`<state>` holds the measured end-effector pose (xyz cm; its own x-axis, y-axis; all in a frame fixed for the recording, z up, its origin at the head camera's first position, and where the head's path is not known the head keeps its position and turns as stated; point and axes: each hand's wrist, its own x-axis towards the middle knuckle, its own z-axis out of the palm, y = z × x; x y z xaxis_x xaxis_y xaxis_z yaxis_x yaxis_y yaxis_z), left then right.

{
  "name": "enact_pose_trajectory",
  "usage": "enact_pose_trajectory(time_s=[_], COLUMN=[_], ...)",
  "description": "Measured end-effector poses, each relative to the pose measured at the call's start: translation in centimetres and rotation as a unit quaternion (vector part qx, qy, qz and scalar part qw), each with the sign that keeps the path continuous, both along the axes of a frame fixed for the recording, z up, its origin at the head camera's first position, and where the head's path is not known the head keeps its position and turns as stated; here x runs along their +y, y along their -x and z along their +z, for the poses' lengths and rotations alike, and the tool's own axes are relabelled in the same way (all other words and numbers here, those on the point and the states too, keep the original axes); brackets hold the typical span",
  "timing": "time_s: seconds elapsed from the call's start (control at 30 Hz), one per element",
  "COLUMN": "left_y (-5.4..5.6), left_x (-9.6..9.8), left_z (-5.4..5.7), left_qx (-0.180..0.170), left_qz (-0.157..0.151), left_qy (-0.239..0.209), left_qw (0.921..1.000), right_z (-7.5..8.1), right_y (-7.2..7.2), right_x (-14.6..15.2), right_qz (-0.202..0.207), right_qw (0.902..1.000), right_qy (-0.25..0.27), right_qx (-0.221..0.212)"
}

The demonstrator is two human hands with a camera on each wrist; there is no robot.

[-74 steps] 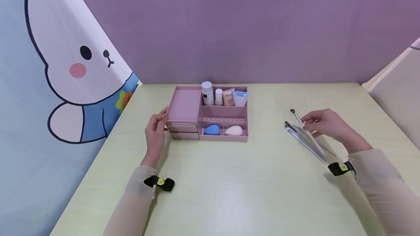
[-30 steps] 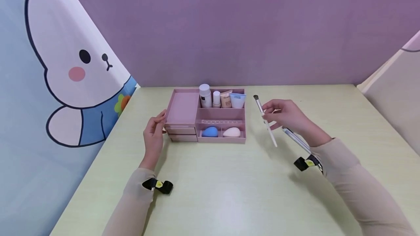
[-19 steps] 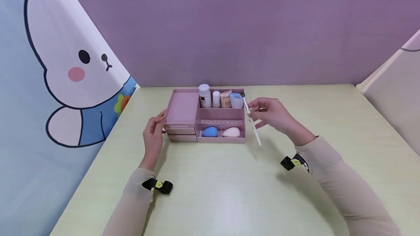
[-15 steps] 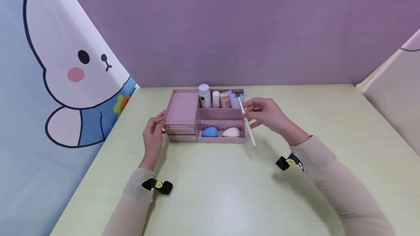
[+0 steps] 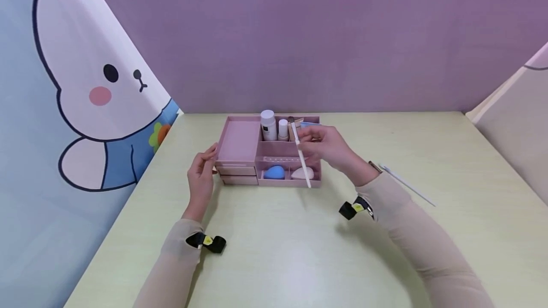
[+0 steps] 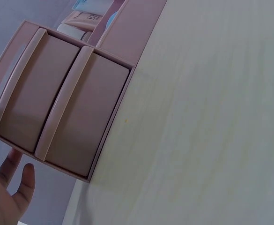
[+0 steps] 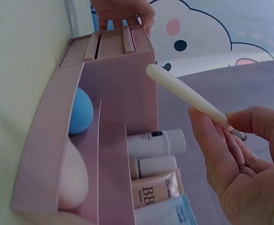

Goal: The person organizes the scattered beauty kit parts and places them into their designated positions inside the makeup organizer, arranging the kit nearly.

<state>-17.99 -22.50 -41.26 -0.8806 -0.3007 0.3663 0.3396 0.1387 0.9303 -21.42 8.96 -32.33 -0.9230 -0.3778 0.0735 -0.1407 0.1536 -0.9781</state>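
My right hand point(image 5: 326, 147) pinches a white makeup brush point(image 5: 301, 157) by its handle, dark bristles pointing up and away. The brush hangs above the right part of a pink cosmetics organizer point(image 5: 239, 139), in front of its tubes in the head view. My left hand point(image 5: 200, 175) touches the organizer's left side with loosely bent fingers, beside its two drawers point(image 6: 87, 112). A blue makeup sponge point(image 5: 274, 172) and a pale pink sponge point(image 7: 72, 180) sit in the front compartments. The middle compartment holds nothing visible.
A white bottle point(image 5: 269, 126), a smaller white-capped bottle point(image 5: 283, 130), a BB cream tube point(image 7: 155, 189) and a light blue tube point(image 7: 169, 213) stand in the back compartment. More brushes point(image 5: 408, 186) lie on the table, partly hidden by my right sleeve.
My right hand has picked the brush up from the brushes on the right and carried it left to above the organizer. My left hand has stayed at the organizer's side.
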Motion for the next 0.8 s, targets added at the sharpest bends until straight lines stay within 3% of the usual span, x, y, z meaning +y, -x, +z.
enact_pose_trajectory(time_s=[0.2,0.4,0.8], left_y=[0.1,0.3,0.3], left_x=[0.4,0.6,0.5], left_z=[0.2,0.0,-0.3], left_qx=[-0.012,-0.021,-0.022], left_qz=[0.004,0.006,0.011], left_qy=[0.002,0.003,0.013], left_qw=[0.9999,0.9998,0.9996], right_z=[0.1,0.4,0.8], right_y=[1.1,2.1,3.5], right_x=[-1.4,-3.0,-5.8], right_qz=[0.000,0.007,0.001], right_qw=[0.9998,0.9996,0.9940], right_qy=[0.018,0.024,0.084], right_qx=[0.007,-0.014,-0.070])
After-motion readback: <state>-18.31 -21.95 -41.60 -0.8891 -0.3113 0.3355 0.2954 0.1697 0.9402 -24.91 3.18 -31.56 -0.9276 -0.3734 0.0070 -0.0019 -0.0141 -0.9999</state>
